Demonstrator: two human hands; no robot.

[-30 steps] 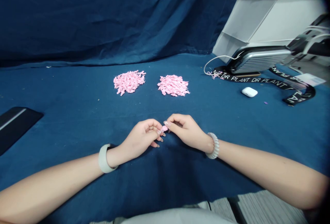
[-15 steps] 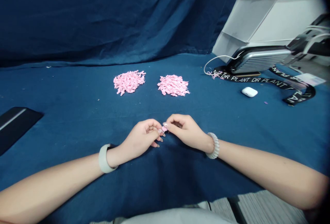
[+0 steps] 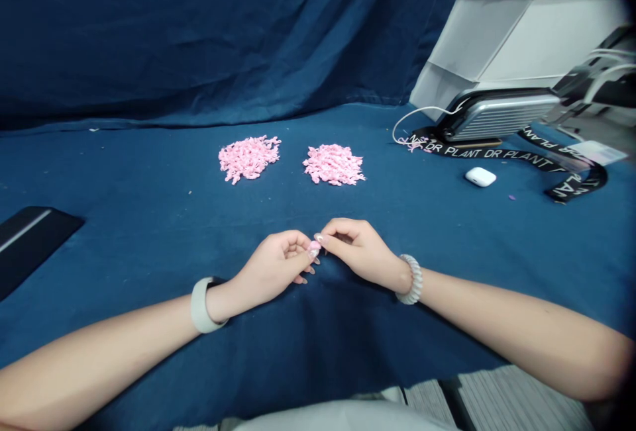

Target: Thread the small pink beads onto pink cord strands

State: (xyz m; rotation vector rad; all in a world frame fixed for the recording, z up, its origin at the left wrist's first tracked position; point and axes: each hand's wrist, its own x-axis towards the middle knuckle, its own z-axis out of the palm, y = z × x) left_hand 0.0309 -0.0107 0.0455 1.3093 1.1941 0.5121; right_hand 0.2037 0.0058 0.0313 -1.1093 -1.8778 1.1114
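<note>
A small pink piece (image 3: 314,245) sits between my two hands, too small to make out what it is; it may be folded or twisted. My left hand (image 3: 278,262) is closed, pinching it between thumb and fingers. From the other side my right hand (image 3: 355,250) grips it with thumb and index finger. Both hands are low over the blue cloth. Beyond them lie two heaps of small pink twisted pieces, a left heap (image 3: 248,158) and a right heap (image 3: 334,165).
A dark flat object (image 3: 34,242) lies at the left edge. On the right are a white earbud case (image 3: 480,177), a black lettered strap (image 3: 477,151), and a silver ribbed device (image 3: 507,116) with a white cable. Blue cloth (image 3: 149,232) covers the table.
My left thumb and fingers have shifted slightly right and up around the pink piece. My right hand has barely moved, and the heaps are unchanged.
</note>
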